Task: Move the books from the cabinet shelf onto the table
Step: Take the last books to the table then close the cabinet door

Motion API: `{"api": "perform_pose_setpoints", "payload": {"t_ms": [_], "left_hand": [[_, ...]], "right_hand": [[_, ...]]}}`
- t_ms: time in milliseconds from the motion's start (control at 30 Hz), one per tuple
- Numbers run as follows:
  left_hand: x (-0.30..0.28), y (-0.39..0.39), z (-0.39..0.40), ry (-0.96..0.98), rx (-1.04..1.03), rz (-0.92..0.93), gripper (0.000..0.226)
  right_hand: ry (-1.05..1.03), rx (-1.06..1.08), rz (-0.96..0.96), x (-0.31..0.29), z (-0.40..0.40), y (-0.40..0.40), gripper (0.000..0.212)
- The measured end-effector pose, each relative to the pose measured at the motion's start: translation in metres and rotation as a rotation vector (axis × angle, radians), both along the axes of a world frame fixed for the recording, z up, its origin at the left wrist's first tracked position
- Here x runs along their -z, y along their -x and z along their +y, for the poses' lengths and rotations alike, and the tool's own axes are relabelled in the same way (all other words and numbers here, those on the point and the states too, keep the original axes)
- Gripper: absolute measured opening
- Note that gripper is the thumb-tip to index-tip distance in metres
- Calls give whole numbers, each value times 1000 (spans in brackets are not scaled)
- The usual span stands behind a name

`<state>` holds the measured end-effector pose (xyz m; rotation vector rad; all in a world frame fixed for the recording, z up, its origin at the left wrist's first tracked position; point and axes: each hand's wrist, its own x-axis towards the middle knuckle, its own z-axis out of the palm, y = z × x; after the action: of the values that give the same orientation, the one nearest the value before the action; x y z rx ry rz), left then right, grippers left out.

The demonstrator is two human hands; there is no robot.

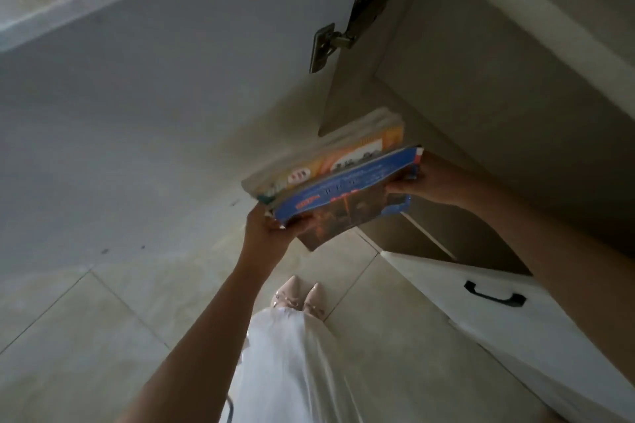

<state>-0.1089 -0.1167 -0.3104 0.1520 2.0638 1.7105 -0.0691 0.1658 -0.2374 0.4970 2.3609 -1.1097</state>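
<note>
Head camera: a person standing at an open cabinet (481, 86) holds a stack of books (340, 182) with both hands, just at the cabinet's opening, beside its open door (171, 96). The left hand (271, 230) grips the stack's near-left corner, thumb curled over the blue cover. The right hand (415, 178) clasps the far-right end, thumb pressed on the top cover and its other fingers hidden beneath. The stack appears tilted, its lowest book sagging below the rest. A hinge (340, 31) shows on the door above, and a white drawer (515, 319) with a black handle (494, 292) stands open at lower right. The table is not in view.

The step in hand appears to be lifting the books clear of the shelf. The next move likely calls for keeping the loose stack squeezed together, clearing the drawer, and turning toward the table.
</note>
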Motion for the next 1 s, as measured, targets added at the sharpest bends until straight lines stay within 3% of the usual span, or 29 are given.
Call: {"api": "perform_pose_setpoints", "payload": {"t_ms": [133,267,367,467,533,667,1000], "left_hand": [[-56,-21,-37,-16,-40,-166,39],[-112,-47,-66,-94,-123,-293,37],[-148,-65,-86,-147,-308,-378,34],[-181,-80,-106,-150,-405,-391,31],[-204,-88,-121,-215,-453,-425,38],[-236,-102,-155,-279,-477,-413,43],[-262,-178,-253,-148,-659,-294,58]], "right_hand": [[221,147,-54,-45,-38,-32,29],[382,233,-43,-91,-80,-63,58],[500,235,-34,-122,-110,-80,39],[502,254,33,-150,-142,-93,47],[542,349,91,-163,-165,-98,47],[617,528,128,-183,-213,-101,24],[537,313,35,-206,-315,-123,30]]}}
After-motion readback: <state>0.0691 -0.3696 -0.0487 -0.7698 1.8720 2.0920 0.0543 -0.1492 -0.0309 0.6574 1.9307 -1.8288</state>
